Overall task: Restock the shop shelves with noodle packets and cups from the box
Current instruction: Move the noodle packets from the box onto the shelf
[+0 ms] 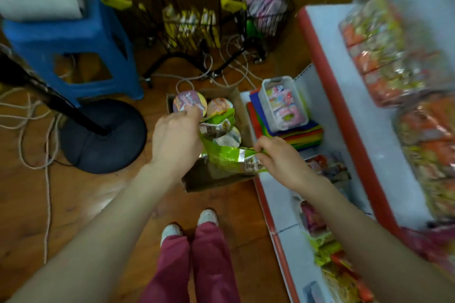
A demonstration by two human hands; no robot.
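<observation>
A wooden floor is seen, bounded from 1 to 5 o'clock by white, red-edged shelves, with open floor left at 7 o'clock below a fan base. Three cups are counted in the cardboard box at centre. Above it two green packets are held, one gripped by the left hand, one pinched by the right hand.

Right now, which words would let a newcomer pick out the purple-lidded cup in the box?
Start at the cardboard box on the wooden floor, beside the white shelf unit with its red-edged base. The purple-lidded cup stands in its far left corner, just past the left hand. Its neighbour has a peach-orange lid, the nearest cup a pale one.
</observation>
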